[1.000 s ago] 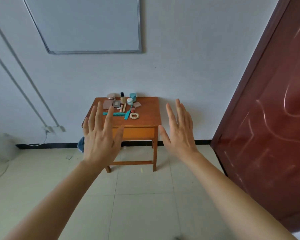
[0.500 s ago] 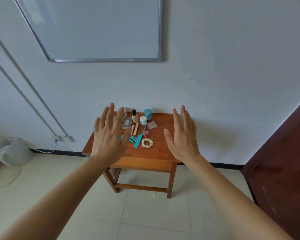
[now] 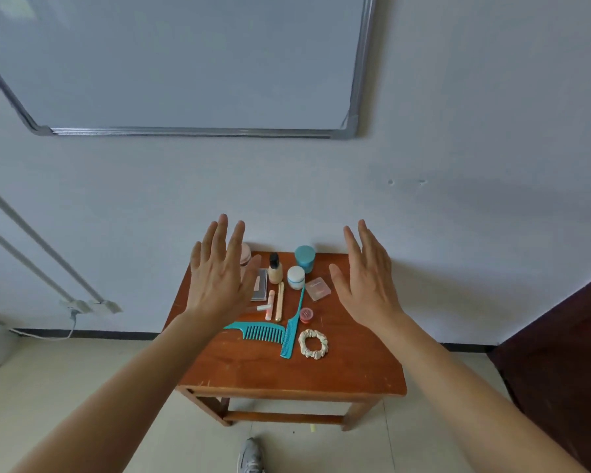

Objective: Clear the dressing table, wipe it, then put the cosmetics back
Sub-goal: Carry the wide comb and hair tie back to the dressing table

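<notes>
A small brown wooden dressing table (image 3: 287,373) stands against the white wall. On it lie a wide teal comb (image 3: 260,331), a thin teal tail comb (image 3: 292,331), a cream scrunchie (image 3: 313,343), a small red pot (image 3: 306,315), a clear compact (image 3: 318,288), a white jar (image 3: 296,277), a teal jar (image 3: 304,258), a beige bottle with a black cap (image 3: 275,269), a grey palette (image 3: 260,285) and two slim tubes (image 3: 275,302). My left hand (image 3: 219,278) hovers open above the table's left part, hiding a pink case. My right hand (image 3: 365,278) hovers open above the right part. Neither touches anything.
A whiteboard (image 3: 185,63) hangs on the wall above the table. A dark red door (image 3: 567,353) stands at the right. White conduits (image 3: 41,254) and a socket with a cable are on the left wall. My grey shoe (image 3: 251,455) is on the tiled floor before the table.
I have come closer to the table, which now looks larger and lower in view. Both hands stay raised and open, now spread over the cosmetics.
</notes>
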`<state>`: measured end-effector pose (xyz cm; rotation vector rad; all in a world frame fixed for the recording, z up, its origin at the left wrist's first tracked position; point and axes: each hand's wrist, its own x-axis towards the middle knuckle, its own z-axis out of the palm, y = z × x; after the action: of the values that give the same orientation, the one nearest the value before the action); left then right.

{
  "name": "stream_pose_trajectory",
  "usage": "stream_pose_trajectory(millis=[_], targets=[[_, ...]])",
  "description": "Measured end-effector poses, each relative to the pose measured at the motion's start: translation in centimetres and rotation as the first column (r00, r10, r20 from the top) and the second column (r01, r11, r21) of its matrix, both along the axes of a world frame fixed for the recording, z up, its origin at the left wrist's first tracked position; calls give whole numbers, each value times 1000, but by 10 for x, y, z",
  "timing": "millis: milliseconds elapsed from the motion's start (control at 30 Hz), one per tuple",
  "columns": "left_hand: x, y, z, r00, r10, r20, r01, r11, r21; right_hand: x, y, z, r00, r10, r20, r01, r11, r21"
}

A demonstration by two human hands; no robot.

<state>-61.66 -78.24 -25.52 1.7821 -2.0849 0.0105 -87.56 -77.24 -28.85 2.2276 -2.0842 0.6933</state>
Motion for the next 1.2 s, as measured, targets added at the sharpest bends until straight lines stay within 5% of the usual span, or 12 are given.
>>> stream_pose_trajectory(millis=[400,600,700,867,1200], targets=[[33,-109,-104,984,-175,17,158,921,357,51,-71,-80,987,-161,-5,156,951,268],[29,-77,-179,963,-251,102,133,765,630,57,-38,-152,965,-249,-87,256,802,540],[27,-60,-201,952,-278,126,124,730,672,56,-11,-181,958,-249,-142,284,747,601],[21,-61,-212,962,-254,101,113,707,698,52,3,-204,978,-205,-46,195,803,563],[8,-72,-178,957,-291,8,215,726,653,37,-9,-176,979,-178,102,88,814,575]])
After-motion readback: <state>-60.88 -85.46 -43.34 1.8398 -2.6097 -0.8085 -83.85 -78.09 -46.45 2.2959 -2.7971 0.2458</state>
